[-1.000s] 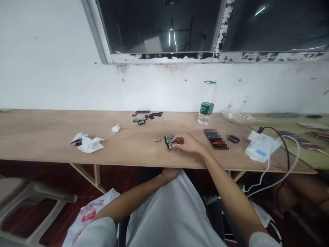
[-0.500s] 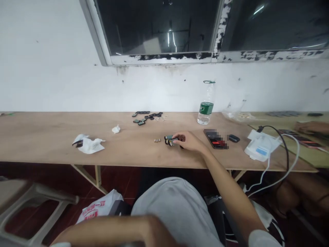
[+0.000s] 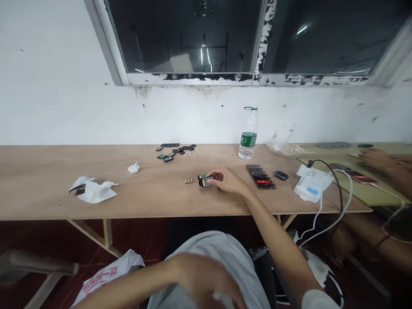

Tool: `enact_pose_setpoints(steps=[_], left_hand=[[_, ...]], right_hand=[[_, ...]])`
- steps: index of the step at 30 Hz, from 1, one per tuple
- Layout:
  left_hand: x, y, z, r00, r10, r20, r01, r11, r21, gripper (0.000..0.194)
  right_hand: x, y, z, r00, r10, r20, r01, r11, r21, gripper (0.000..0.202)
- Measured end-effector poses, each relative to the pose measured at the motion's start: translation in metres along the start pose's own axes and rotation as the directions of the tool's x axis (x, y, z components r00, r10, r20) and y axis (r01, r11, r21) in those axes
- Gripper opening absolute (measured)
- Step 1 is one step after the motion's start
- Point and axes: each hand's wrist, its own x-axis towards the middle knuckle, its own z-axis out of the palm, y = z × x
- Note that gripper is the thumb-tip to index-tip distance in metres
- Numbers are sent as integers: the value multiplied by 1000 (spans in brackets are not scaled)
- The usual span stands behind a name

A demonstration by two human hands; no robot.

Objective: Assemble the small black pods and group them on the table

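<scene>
My right hand (image 3: 223,180) rests on the table, thumb and fingers closed on a small dark rectangular piece with a grey-green face (image 3: 206,181). A similar piece appears to lie against it; the fingers hide part of them. Just left of these sit several small metallic cylinders (image 3: 189,181) in a row. My left hand (image 3: 209,281) is low in front of my grey shirt, smeared by motion, and its fingers cannot be made out clearly. Farther back lies a loose group of similar dark pieces (image 3: 168,159), with tiny white bits (image 3: 193,152) beside them.
On the wooden table (image 3: 154,201) are crumpled tissues (image 3: 98,192), a smaller tissue (image 3: 133,168), a water bottle (image 3: 247,139), a phone (image 3: 259,176), a dark oval case (image 3: 281,175) and a white cabled device (image 3: 312,184). Another person's hand (image 3: 373,161) is at the far right.
My left hand has come up and rightward into view in front of my shirt. My right hand still grips the dark piece. The whole view has shifted slightly right.
</scene>
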Motion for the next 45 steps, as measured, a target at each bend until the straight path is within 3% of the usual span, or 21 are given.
enact_pose_setpoints(steps=[1, 2, 3, 4, 5, 7, 10, 12, 16, 23, 25, 34, 39, 45], left_hand=[[-4, 4, -20, 995, 47, -84, -44, 999, 30, 27], [-9, 5, -41, 964, 3, -267, 23, 995, 96, 27], [-15, 2, -61, 884, -35, -466, 136, 973, 186, 26], [-20, -4, -79, 775, -35, -631, 267, 923, 277, 25], [-26, -14, -95, 679, 1, -734, 366, 867, 339, 26], [-34, -40, -120, 529, 63, -846, 502, 781, 372, 30], [-43, -78, -140, 414, 225, -882, 534, 725, 435, 25], [-45, -94, -144, 380, 311, -871, 506, 718, 478, 23], [-45, -102, -139, 413, 371, -832, 433, 724, 537, 25], [-45, -110, -137, 555, 343, -758, 412, 678, 608, 31], [-46, -115, -136, 578, 335, -744, 405, 674, 618, 36], [-46, -124, -133, 510, 355, -784, 446, 670, 594, 51], [-46, -114, -134, 518, 283, -807, 465, 699, 543, 45], [-49, -115, -135, 543, 300, -785, 408, 723, 558, 32]], right_hand=[[1, -1, 0, 1000, 12, -12, -12, 1000, 13, 25], [1, -2, 0, 999, 29, -34, -29, 999, 21, 24], [2, -3, -1, 997, 45, -66, -44, 999, 24, 23], [3, -4, -1, 993, 56, -103, -54, 998, 29, 21], [4, -5, -1, 989, 62, -134, -57, 997, 42, 20], [5, -6, -2, 984, 61, -166, -45, 994, 97, 19], [6, -6, -2, 983, 65, -171, -33, 983, 183, 21], [6, -7, -2, 980, 85, -181, -47, 977, 209, 22], [3, -5, -1, 979, 146, -139, -101, 952, 288, 26], [0, 5, -1, 979, 177, -105, -139, 945, 295, 30], [0, 8, -1, 979, 175, -101, -141, 949, 282, 31], [2, -2, 2, 969, 191, -159, -131, 936, 326, 30], [2, -3, 2, 964, 207, -166, -141, 930, 339, 28], [2, 0, 2, 965, 210, -154, -142, 919, 367, 28]])
